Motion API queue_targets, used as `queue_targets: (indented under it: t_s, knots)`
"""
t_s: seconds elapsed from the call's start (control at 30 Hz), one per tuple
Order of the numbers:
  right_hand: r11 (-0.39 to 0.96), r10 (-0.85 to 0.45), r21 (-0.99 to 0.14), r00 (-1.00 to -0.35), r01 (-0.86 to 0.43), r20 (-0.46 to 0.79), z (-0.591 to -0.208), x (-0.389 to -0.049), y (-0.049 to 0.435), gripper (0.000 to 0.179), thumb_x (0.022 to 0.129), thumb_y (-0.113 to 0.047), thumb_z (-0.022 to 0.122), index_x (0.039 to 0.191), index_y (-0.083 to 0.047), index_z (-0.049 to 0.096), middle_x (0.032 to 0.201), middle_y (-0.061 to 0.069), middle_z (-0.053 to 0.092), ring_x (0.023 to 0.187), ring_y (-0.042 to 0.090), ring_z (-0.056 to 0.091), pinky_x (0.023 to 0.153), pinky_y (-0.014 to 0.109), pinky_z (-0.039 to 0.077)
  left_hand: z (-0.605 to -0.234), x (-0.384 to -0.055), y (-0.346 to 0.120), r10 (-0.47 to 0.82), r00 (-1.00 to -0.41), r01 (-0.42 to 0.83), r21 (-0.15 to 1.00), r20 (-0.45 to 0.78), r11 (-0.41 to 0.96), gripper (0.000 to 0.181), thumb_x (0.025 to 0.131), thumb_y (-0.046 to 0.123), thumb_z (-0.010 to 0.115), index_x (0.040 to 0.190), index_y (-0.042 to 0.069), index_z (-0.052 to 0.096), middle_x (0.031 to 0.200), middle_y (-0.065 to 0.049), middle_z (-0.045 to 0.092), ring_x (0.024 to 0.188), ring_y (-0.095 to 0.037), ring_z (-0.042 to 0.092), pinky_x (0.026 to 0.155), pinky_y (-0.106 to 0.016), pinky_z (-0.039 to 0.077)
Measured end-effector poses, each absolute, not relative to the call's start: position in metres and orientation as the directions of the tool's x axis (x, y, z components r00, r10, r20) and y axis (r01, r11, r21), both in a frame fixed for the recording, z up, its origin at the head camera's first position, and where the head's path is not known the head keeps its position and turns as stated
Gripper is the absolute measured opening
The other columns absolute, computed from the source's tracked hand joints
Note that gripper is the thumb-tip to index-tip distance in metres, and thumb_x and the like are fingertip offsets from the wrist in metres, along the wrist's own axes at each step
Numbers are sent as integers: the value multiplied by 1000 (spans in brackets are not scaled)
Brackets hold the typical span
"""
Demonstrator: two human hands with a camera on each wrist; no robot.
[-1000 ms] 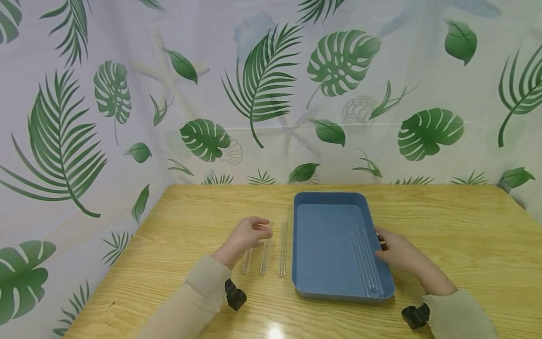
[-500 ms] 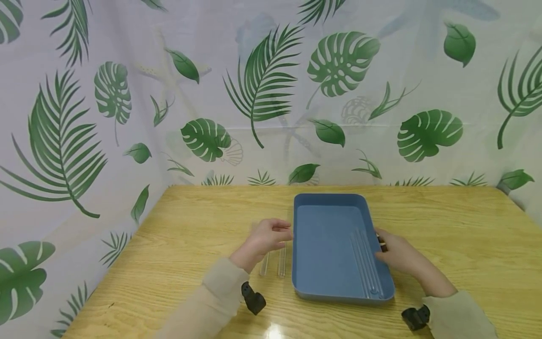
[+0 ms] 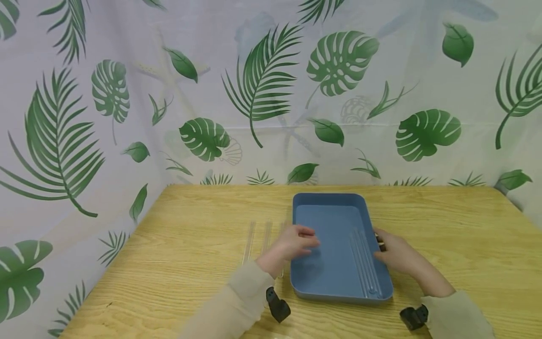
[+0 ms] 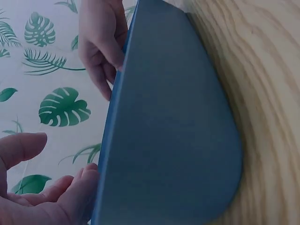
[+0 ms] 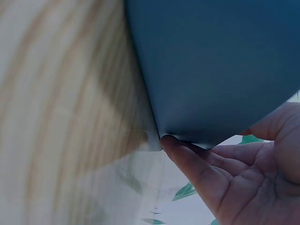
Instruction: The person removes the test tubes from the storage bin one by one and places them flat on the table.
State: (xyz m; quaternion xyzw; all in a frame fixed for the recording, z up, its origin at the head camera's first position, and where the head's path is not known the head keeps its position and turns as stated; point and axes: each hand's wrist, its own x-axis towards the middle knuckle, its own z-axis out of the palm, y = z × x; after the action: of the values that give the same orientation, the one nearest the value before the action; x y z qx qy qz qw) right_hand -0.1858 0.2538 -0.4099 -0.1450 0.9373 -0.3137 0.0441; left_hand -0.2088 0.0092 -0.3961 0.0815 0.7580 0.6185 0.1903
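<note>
A blue rectangular tray (image 3: pixel 328 280) lies on the table, with several clear test tubes (image 3: pixel 364 263) lengthwise along its right side. My right hand (image 3: pixel 395 252) grips the tray's right wall, thumb at the rim; in the right wrist view its fingertips (image 5: pixel 169 143) touch the wall's lower edge. My left hand (image 3: pixel 294 242) reaches over the tray's left rim, thumb and fingers apart with nothing between them. Beside the tray on the left, three more clear test tubes (image 3: pixel 249 242) lie side by side, two of them partly behind my left hand and wrist.
A wooden table (image 3: pixel 203 226) carries everything. Behind it and at the left hangs a white cloth (image 3: pixel 190 94) printed with green leaves. Each wrist wears a small black camera (image 3: pixel 277 306).
My left hand has moved to the right, from above the loose test tubes to over the tray's left rim. My right hand keeps its grip, and the test tubes lie as before.
</note>
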Motion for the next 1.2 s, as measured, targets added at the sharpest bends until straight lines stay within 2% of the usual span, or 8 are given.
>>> queue_targets:
  t_s: [0.37, 0.7, 1.2]
  knots:
    - [752, -307, -613, -952, -243, 0, -408, -188, 253, 57, 81, 5, 52, 125, 25, 21, 112, 42, 41, 96, 49, 48, 70, 45, 48, -405, -200, 37, 391, -900, -127, 973, -195, 192, 35, 84, 6, 60, 115, -7, 51, 98, -7, 58, 89, -18, 58, 75, -29, 49]
    - [753, -304, -614, -953, -237, -5, -407, -188, 255, 57, 80, 6, 52, 125, 24, 22, 111, 41, 42, 95, 48, 49, 70, 45, 48, -411, -194, 54, 374, -896, -173, 964, -238, 200, 36, 82, 7, 62, 115, -3, 52, 102, -6, 56, 89, -20, 57, 74, -31, 48]
    - [743, -310, -624, -951, -242, -1, -402, -188, 255, 58, 79, 6, 52, 126, 23, 22, 111, 39, 44, 96, 48, 49, 71, 45, 48, -414, -189, 70, 327, -894, -242, 944, -306, 223, 41, 80, 10, 65, 117, -3, 51, 110, -12, 54, 99, -30, 53, 83, -41, 44]
